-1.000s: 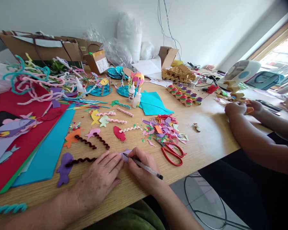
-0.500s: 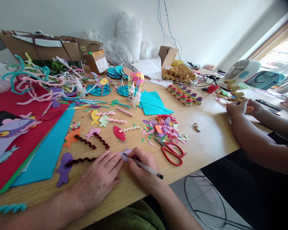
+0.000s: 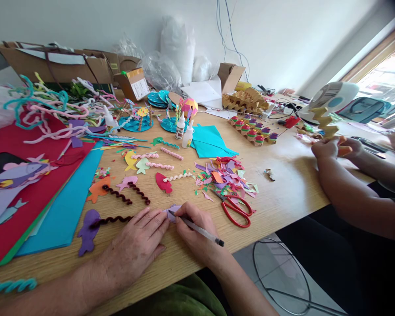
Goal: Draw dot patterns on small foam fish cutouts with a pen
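My right hand (image 3: 197,232) is closed around a pen (image 3: 200,229), its tip on a small lilac paper fish (image 3: 171,212) that lies flat on the table. Fingers outstretched, my left hand (image 3: 140,239) presses down at the fish's left side and covers part of it. A dark brown coiled pipe cleaner (image 3: 115,220) runs from a purple paper fish (image 3: 88,231) to the left hand's knuckles. Red-handled scissors (image 3: 235,210) rest just right of my right hand, below a heap of paper scraps (image 3: 227,175).
Several paper fish with coiled pipe cleaners, such as a red fish (image 3: 164,183), lie beyond my hands. Glue bottles (image 3: 187,135) stand farther back. Coloured paper sheets (image 3: 52,224) cover the left. At right, a co-worker's hands (image 3: 335,147) hold a piece of egg carton (image 3: 324,123).
My hands and the lilac fish look nearly the same, with the pen tip shifted very slightly. The co-worker's hands and the carton piece have moved a little.
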The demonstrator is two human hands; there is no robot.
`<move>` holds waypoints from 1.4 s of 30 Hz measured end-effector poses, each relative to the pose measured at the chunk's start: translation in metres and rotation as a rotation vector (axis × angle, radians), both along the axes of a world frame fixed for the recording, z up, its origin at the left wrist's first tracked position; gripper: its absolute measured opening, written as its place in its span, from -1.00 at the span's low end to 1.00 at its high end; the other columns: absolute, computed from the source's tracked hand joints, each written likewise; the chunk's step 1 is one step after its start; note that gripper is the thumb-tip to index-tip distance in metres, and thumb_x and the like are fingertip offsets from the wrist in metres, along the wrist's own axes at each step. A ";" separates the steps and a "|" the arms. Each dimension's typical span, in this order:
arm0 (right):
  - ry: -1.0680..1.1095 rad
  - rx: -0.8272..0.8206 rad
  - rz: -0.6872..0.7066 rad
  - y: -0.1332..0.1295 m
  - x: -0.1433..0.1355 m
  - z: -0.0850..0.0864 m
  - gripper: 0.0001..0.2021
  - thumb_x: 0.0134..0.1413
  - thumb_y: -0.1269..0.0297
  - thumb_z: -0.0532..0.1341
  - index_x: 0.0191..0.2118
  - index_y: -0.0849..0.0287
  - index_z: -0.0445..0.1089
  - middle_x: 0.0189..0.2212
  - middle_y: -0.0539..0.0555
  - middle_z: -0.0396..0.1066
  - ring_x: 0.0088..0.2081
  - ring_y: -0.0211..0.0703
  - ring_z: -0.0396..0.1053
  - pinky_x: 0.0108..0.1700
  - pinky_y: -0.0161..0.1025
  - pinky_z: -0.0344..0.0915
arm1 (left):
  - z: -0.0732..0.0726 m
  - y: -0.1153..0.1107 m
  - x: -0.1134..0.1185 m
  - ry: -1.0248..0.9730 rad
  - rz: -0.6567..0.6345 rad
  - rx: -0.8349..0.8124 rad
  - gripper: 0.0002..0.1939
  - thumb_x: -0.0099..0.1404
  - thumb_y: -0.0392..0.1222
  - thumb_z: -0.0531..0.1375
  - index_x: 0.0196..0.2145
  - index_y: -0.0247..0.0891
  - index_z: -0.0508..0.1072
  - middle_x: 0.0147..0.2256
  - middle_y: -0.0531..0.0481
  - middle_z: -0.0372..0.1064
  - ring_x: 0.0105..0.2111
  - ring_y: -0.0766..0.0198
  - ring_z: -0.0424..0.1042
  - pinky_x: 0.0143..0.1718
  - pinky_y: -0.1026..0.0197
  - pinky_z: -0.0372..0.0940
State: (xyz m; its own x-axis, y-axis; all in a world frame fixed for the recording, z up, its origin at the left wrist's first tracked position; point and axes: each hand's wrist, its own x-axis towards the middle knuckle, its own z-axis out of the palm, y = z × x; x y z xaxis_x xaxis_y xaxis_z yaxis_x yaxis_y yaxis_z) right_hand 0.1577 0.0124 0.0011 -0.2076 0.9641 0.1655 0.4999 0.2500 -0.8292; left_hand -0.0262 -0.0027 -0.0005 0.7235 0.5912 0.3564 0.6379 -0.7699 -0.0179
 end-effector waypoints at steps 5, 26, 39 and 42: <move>0.006 -0.013 -0.005 0.000 0.000 0.001 -0.92 -0.02 0.40 0.10 -0.48 0.13 0.27 -0.59 -0.09 0.34 -0.57 -0.32 0.21 -0.49 -0.41 0.08 | 0.001 0.000 0.001 0.005 0.007 0.032 -0.68 0.32 -0.31 0.00 -0.03 -0.45 0.38 -0.05 -0.19 0.40 -0.03 0.06 0.35 0.03 -0.02 0.26; 0.006 -0.010 0.012 0.000 0.001 -0.001 -0.93 -0.02 0.41 0.11 -0.48 0.15 0.25 -0.60 -0.11 0.29 -0.57 -0.35 0.19 -0.50 -0.43 0.04 | 0.003 -0.001 0.004 -0.029 0.009 0.060 -0.68 0.33 -0.32 -0.03 -0.07 -0.46 0.41 -0.08 -0.17 0.43 -0.06 0.06 0.38 -0.04 -0.02 0.31; 0.002 -0.001 0.004 0.001 0.001 -0.001 -0.92 -0.03 0.41 0.10 -0.48 0.15 0.25 -0.61 -0.11 0.27 -0.58 -0.34 0.17 -0.51 -0.42 0.03 | 0.002 0.000 0.003 -0.025 -0.001 0.069 -0.68 0.34 -0.30 -0.02 -0.05 -0.45 0.40 -0.07 -0.16 0.42 -0.05 0.07 0.36 -0.03 -0.01 0.29; 0.004 0.000 0.005 0.001 0.000 -0.001 -0.92 -0.04 0.42 0.10 -0.49 0.14 0.24 -0.61 -0.10 0.28 -0.58 -0.34 0.17 -0.51 -0.42 0.04 | 0.002 0.000 0.002 -0.026 -0.003 0.071 -0.69 0.34 -0.30 -0.02 -0.06 -0.45 0.40 -0.07 -0.15 0.42 -0.05 0.08 0.36 -0.03 -0.01 0.29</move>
State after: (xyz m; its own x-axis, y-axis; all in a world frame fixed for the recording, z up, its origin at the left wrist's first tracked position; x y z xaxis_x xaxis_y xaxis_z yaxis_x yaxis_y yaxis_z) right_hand 0.1580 0.0137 0.0004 -0.2121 0.9630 0.1661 0.4950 0.2524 -0.8314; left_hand -0.0238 -0.0026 0.0010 0.7152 0.5617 0.4159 0.6368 -0.7690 -0.0565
